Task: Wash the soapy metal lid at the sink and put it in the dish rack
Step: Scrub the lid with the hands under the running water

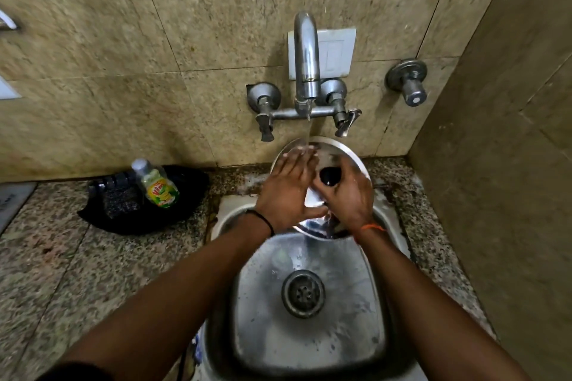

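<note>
I hold the metal lid (349,155) over the sink (309,334) with my right hand (348,198) gripping by its black knob (330,176). My left hand (288,192) lies flat on its wet face under the tap (306,65). A dish-soap bottle (158,184) rests on the counter (77,272).

Beige mottled stone tiles (192,18) cover the back wall, and a darker tiled wall (510,139) meets it at the right corner. A white switch plate (335,52) sits on the back wall behind the tap (306,62). The speckled granite bench (93,272) runs along the wall, wet near the corner. Light is dim and warm.
</note>
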